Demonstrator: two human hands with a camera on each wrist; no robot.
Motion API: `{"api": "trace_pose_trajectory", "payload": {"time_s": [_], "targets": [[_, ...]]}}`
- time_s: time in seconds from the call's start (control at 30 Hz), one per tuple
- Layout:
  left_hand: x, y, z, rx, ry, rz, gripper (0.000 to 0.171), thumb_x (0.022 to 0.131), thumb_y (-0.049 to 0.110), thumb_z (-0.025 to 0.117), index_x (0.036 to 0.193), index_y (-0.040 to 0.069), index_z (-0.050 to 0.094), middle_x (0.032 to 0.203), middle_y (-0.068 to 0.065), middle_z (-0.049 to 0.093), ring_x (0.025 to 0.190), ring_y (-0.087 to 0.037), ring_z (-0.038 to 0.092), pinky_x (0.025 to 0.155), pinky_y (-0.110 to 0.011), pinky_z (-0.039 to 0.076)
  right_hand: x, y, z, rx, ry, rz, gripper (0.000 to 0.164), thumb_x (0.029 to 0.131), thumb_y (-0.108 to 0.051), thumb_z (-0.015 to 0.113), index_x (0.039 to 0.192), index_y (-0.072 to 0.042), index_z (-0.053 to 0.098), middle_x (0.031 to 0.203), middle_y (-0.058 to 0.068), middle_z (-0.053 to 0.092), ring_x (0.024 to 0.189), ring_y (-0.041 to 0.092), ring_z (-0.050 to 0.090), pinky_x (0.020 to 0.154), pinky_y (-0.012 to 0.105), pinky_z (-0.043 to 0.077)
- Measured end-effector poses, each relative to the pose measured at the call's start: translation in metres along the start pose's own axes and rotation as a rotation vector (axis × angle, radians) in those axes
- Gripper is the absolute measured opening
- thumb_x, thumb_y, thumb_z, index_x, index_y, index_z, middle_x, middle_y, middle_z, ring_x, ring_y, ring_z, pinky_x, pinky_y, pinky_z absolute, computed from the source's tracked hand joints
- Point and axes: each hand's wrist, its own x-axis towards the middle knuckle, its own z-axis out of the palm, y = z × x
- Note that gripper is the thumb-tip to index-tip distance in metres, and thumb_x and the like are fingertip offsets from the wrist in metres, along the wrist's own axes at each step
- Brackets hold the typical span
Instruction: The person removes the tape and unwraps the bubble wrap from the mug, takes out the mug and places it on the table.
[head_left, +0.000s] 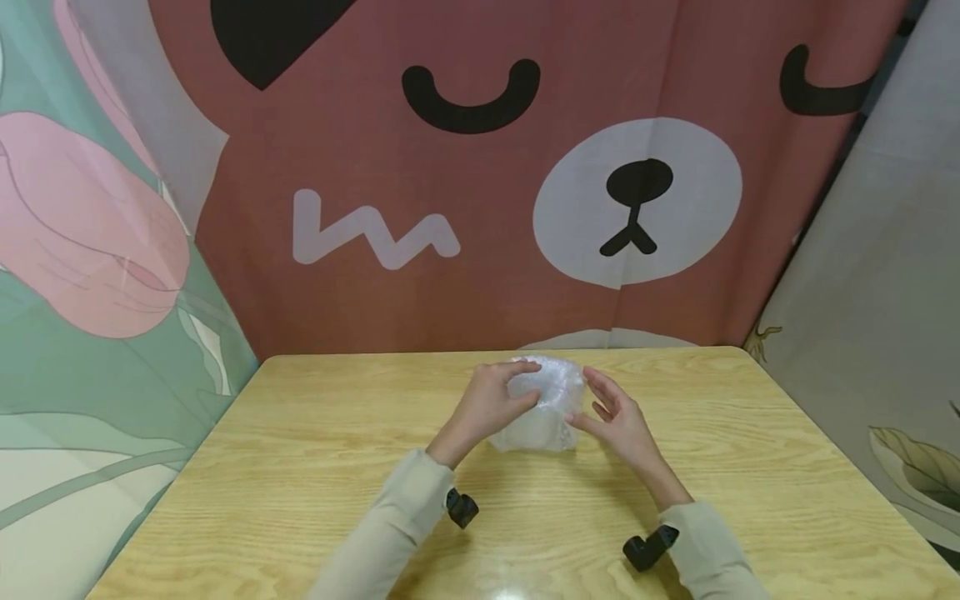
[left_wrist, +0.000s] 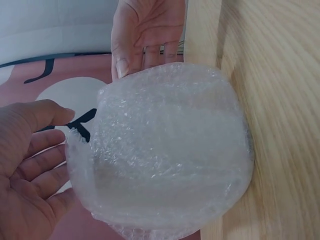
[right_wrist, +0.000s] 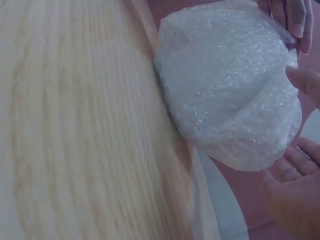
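A bubble-wrapped bundle [head_left: 551, 408] stands on the wooden table toward its far edge. The wrap is clear and crinkled, and a pale shape shows faintly through it; what it is stays hidden. My left hand [head_left: 495, 396] is at the bundle's left side. In the left wrist view the left thumb [left_wrist: 52, 112] stands apart from the wrap, while the fingers lie beside a loose flap [left_wrist: 80, 170]. On the right side my right hand [head_left: 617, 417] has its fingers spread, with thumb and fingertips [right_wrist: 280, 167] right at the edge of the wrap.
The light wooden table [head_left: 300, 467] spreads around the bundle. Behind it hangs a reddish-brown curtain [head_left: 480, 300] with a cartoon animal face. Patterned cloths [head_left: 862, 333] flank the table. A small black camera [head_left: 649, 548] sits at each wrist.
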Motion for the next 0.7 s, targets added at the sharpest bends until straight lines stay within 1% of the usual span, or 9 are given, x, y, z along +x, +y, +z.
{"api": "trace_pose_trajectory", "payload": {"time_s": [0.1,0.23,0.3,0.47,0.53,0.63,0.7], "targets": [[0.000,0.000,0.002,0.012,0.001,-0.009,0.029,0.083,0.010,0.075,0.110,0.000,0.071,0.112,-0.012,0.069,0.112,-0.028,0.061,0.092,-0.040,0.049,0.000,0.001,0.001,-0.007,0.002,-0.003,0.076,0.084,-0.007,0.076,0.148,-0.001,0.034,0.153,0.015,0.033,0.141,0.032,0.025,0.108,0.052,0.027],[0.000,0.001,0.006,0.048,0.000,-0.012,0.028,0.082,0.011,0.074,0.109,0.001,0.072,0.111,-0.012,0.069,0.111,-0.027,0.062,0.096,-0.045,0.045,-0.001,0.002,0.002,-0.022,0.004,0.000,0.075,0.085,-0.009,0.076,0.148,-0.003,0.036,0.153,0.014,0.033,0.141,0.031,0.025,0.108,0.052,0.028],[0.001,0.001,0.007,0.060,0.000,-0.004,0.027,0.082,0.010,0.074,0.107,0.000,0.072,0.110,-0.012,0.070,0.110,-0.027,0.062,0.096,-0.046,0.045,-0.002,0.001,0.002,-0.027,0.007,0.001,0.075,0.085,-0.009,0.076,0.148,-0.003,0.036,0.153,0.014,0.033,0.141,0.031,0.025,0.108,0.052,0.028],[0.003,0.000,0.013,0.109,0.000,0.006,0.024,0.081,0.007,0.075,0.104,0.001,0.073,0.106,-0.011,0.071,0.108,-0.026,0.063,0.093,-0.039,0.048,-0.004,0.001,0.002,-0.039,0.012,0.006,0.076,0.084,-0.010,0.077,0.148,-0.003,0.036,0.153,0.014,0.032,0.141,0.031,0.024,0.107,0.052,0.029],[0.003,-0.001,0.015,0.136,-0.002,0.002,0.024,0.081,0.008,0.075,0.104,0.002,0.073,0.106,-0.009,0.071,0.108,-0.024,0.064,0.094,-0.040,0.047,-0.004,0.002,0.002,-0.033,0.011,0.006,0.076,0.084,-0.009,0.077,0.148,-0.003,0.035,0.154,0.014,0.032,0.142,0.032,0.024,0.107,0.051,0.030],[0.004,0.001,0.015,0.154,-0.001,-0.007,0.024,0.081,0.008,0.075,0.104,0.002,0.074,0.106,-0.009,0.071,0.108,-0.024,0.064,0.095,-0.044,0.044,-0.003,0.003,0.003,-0.025,0.005,0.002,0.078,0.084,-0.008,0.077,0.149,-0.003,0.035,0.154,0.013,0.031,0.142,0.031,0.024,0.106,0.048,0.032],[0.005,0.002,0.016,0.166,-0.001,-0.008,0.023,0.081,0.008,0.074,0.103,0.002,0.074,0.106,-0.009,0.071,0.107,-0.024,0.064,0.094,-0.044,0.044,-0.003,0.004,0.004,-0.024,0.000,-0.005,0.078,0.083,-0.008,0.077,0.149,-0.003,0.034,0.155,0.013,0.030,0.142,0.032,0.023,0.105,0.047,0.034]]}}
